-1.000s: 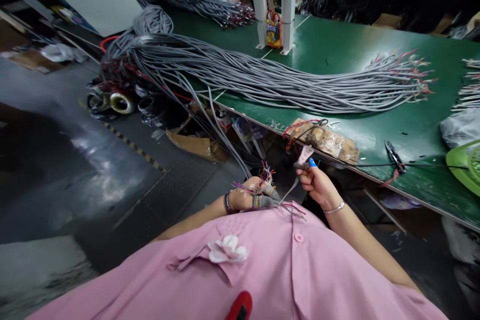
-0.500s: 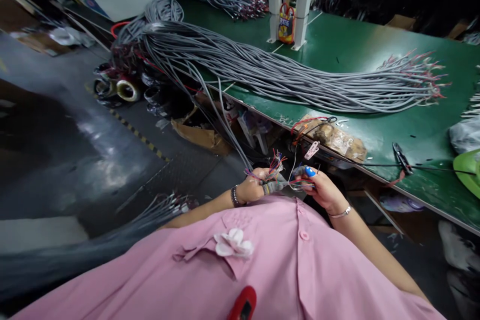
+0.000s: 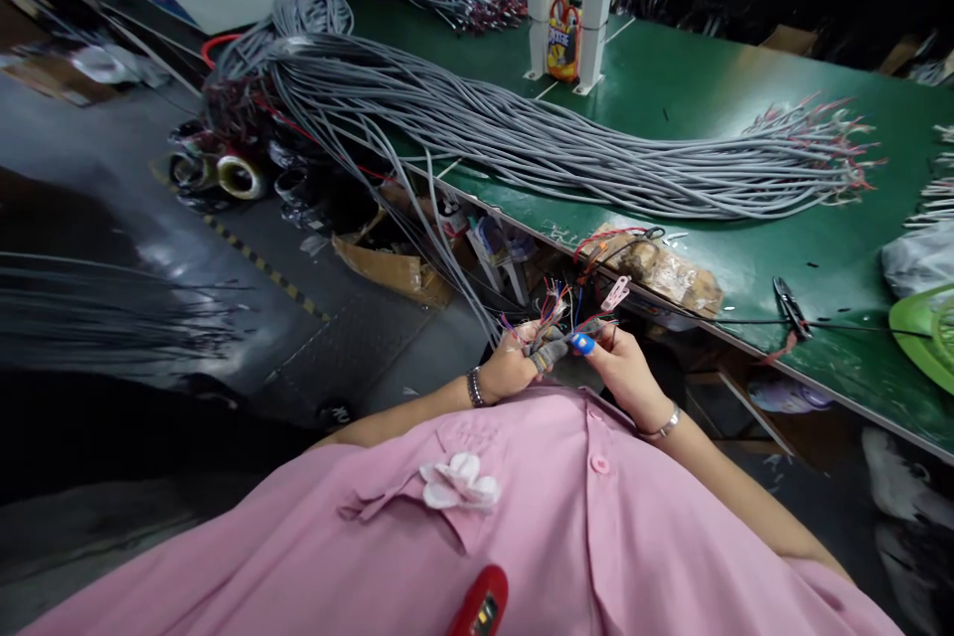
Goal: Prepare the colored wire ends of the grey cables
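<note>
Close to my body, my left hand (image 3: 508,371) is closed around the ends of a few grey cables (image 3: 469,296) that hang down from the table. Thin coloured wires (image 3: 553,303) fan out above its fingers, red, blue and white among them. Grey coverings wrap some of its fingertips. Right beside it, my right hand (image 3: 627,378) pinches thin wires between thumb and fingers; a blue covering sits on its thumb tip. Exactly which wires are pinched is too small to tell. A pink clip (image 3: 615,293) is just above the right hand.
A long bundle of grey cables (image 3: 507,134) lies across the green table (image 3: 715,70). At the table's front edge are a taped block (image 3: 671,273) and cutting pliers (image 3: 790,308). A green basket (image 3: 924,333) stands at right. Wire coils (image 3: 239,177) and a cardboard box (image 3: 395,268) are below.
My right hand has come left, nearer my left hand, and its thumb has tilted down onto the wires. The blurred grey bundle at lower left has shifted left, away from my left arm.
</note>
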Demonstrator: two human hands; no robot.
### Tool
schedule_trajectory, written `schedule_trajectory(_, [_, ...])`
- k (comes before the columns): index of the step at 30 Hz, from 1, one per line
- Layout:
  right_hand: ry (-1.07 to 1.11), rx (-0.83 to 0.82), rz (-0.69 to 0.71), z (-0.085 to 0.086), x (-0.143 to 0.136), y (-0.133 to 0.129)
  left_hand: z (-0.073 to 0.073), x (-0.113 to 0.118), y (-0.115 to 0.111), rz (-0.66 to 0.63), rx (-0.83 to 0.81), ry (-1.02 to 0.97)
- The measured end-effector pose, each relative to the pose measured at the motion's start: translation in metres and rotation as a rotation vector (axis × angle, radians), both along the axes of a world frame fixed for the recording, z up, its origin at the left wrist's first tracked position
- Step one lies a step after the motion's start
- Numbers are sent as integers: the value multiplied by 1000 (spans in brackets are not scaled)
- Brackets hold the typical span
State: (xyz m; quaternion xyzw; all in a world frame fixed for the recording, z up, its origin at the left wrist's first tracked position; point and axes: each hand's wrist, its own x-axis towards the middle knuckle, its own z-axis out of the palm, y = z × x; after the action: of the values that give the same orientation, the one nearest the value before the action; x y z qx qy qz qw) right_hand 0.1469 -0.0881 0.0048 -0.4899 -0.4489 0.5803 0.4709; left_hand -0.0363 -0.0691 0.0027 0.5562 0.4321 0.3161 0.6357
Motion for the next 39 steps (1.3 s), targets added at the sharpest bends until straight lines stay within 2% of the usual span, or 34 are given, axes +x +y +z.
schedule_trajectory(6, [-103, 23, -44, -1, -3, 3, -7, 2, -2, 22, 41, -54])
schedule_trajectory(10, [-90, 25, -6, -3, -6, -1, -11, 3, -2, 140, 106, -20])
schedule_trajectory(12, [-237, 147, 52, -1, -5, -6, -12, 2, -1, 188, 104, 21])
schedule_trajectory(16, [-792, 585, 189, 4, -1, -14, -10, 2, 2, 228, 57, 32])
schedule_trajectory(19, [-978, 680, 277, 6, 3, -16, -5, 1, 2, 271, 27, 7])
schedule_trajectory(23, [-876, 566, 327, 3, 16, -15, 1, -3, 3, 313, 30, -28])
schedule_trajectory(27, [-622, 404, 99, 0, 30, -11, -2, -7, 1, 310, 53, -44])
schedule_trajectory(29, [-575, 374, 14, 1, 31, -8, -6, -6, -1, 278, 56, -49])
schedule_trajectory(36, [-631, 411, 82, 6, 1, -2, -13, -2, -9, 145, 128, -99])
schedule_trajectory(39, [-619, 504, 118, 4, -1, -3, -13, -9, -6, 40, 24, -121])
